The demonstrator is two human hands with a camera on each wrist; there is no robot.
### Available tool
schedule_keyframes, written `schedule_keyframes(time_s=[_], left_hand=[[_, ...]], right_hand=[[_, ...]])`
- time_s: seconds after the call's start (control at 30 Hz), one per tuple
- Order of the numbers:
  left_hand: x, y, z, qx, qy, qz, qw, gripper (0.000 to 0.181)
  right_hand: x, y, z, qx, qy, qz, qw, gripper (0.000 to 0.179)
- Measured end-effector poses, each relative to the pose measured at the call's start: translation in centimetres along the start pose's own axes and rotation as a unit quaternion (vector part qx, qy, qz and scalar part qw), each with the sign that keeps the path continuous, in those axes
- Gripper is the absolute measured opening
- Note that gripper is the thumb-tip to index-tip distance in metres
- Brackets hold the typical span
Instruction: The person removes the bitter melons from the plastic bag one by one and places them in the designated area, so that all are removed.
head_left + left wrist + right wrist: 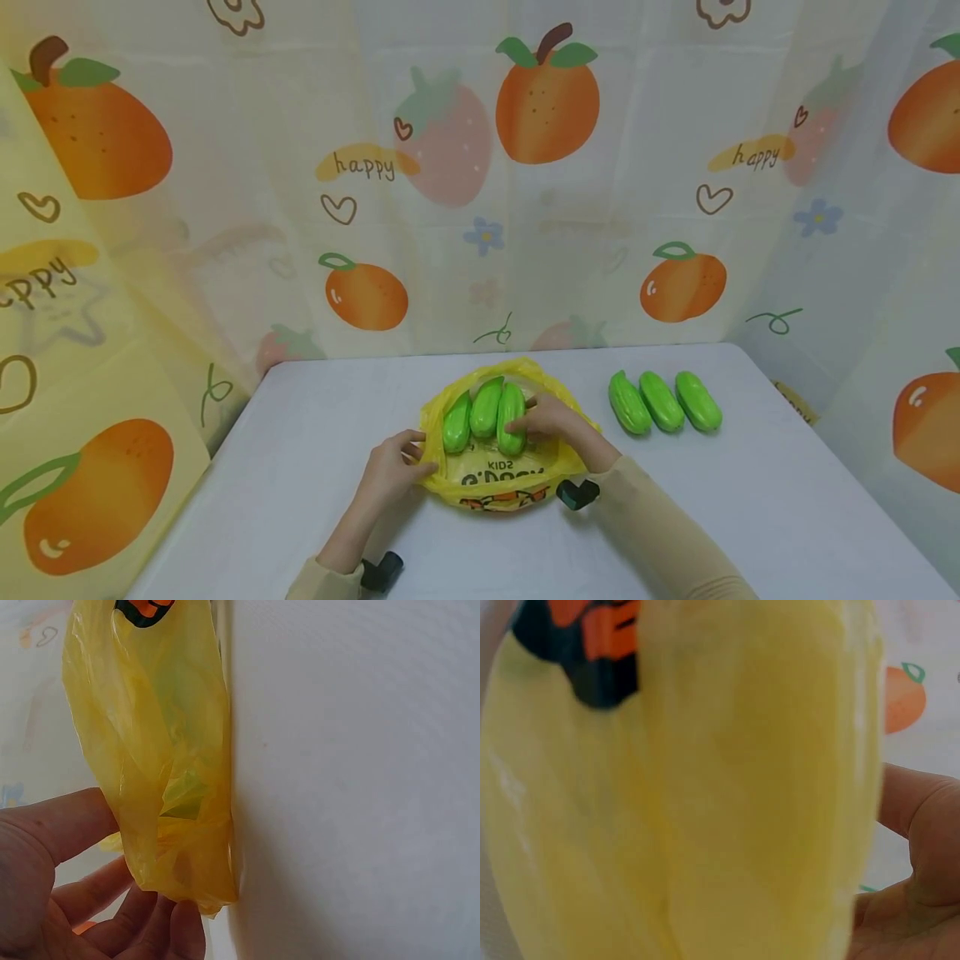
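A yellow plastic bag (551, 467) lies on the table with its mouth spread wide, and three green plastic cucumbers (485, 408) sit side by side in it. My left hand (392, 468) holds the bag's left rim, thumb and fingers bent around the film (142, 787). Reaching over the right rim, my right hand (551, 417) grips the rightmost cucumber (512, 421) in the bag, thumb and fingers at its right side. In the right wrist view the bag's wall (757, 787) hides the fingertips and the cucumber; only part of the hand (934, 840) shows.
Three more green cucumbers (663, 403) lie in a row on the white table (315, 425), right of the bag. A fruit-print curtain (450, 250) hangs behind the table and along both sides.
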State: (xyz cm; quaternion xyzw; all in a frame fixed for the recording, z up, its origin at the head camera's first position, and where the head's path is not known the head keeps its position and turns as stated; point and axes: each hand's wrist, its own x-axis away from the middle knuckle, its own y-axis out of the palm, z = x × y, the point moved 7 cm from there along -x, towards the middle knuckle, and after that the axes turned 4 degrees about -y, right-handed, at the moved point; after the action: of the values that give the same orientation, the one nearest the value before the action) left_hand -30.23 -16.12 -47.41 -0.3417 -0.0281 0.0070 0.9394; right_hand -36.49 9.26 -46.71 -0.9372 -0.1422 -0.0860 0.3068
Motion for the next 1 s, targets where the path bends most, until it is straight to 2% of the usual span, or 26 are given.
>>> schedule_keyframes(time_s=[0.43,0.67,1.0], left_hand=[[0.0,0.0,-0.2,-0.004,-0.008,-0.003,1.0000,0.047],[0.0,-0.1,-0.2,-0.006,-0.004,-0.001,1.0000,0.046],[0.0,0.0,-0.3,-0.011,0.002,0.003,0.9999,0.046]], right_hand=[[0.8,0.0,-0.8,-0.018,-0.007,0.004,0.9998,0.072],[0.9,-0.1,-0.7,-0.007,-0.007,0.009,0.9999,0.074],[1.5,-0.5,-1.0,-0.019,-0.022,0.018,0.9994,0.073]])
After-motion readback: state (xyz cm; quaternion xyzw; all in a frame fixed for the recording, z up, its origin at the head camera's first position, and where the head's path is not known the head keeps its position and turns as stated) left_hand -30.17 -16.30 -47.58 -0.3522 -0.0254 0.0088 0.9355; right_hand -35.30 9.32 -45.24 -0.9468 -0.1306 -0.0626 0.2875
